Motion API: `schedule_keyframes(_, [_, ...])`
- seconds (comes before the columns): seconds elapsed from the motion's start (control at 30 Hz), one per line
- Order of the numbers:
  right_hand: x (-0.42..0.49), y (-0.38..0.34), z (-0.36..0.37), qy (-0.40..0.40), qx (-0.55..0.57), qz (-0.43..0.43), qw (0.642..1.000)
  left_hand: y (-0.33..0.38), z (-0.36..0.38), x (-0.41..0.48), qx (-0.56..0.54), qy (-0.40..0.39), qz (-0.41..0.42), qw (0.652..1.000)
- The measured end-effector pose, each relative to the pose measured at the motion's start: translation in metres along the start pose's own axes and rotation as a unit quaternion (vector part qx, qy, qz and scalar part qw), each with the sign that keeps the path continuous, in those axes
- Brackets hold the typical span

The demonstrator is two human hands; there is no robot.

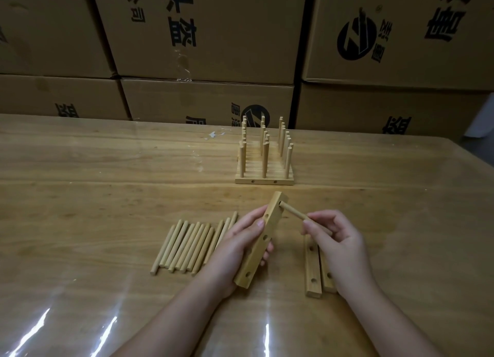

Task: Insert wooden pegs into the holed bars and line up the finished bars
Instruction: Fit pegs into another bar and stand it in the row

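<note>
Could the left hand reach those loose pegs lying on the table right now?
Probably yes: the loose pegs lie uncovered right beside the left hand. But that hand grips the holed bar, so it would likely have to set it down first.

Loose pegs (187, 245) about eleven, empty bars (312, 271) on bench (107, 183) two, held bar (256, 255) one, held peg (294, 211) one, finished bars (264, 181) roughly six, boxes (213, 36) six.
</note>
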State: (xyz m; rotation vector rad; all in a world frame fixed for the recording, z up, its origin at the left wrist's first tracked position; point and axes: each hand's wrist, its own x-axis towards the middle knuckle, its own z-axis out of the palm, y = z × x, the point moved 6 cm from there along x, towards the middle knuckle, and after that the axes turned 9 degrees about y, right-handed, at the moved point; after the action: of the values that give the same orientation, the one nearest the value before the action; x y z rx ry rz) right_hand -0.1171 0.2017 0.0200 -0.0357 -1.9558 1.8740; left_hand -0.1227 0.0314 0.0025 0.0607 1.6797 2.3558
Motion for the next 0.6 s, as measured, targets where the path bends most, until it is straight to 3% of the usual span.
schedule_keyframes(0.6, [-0.0002,0.0020,-0.0054,0.029,-0.080,-0.042,0.995,0.0019,-0.0014,-0.0026,0.067,0.028,0.053,0.996])
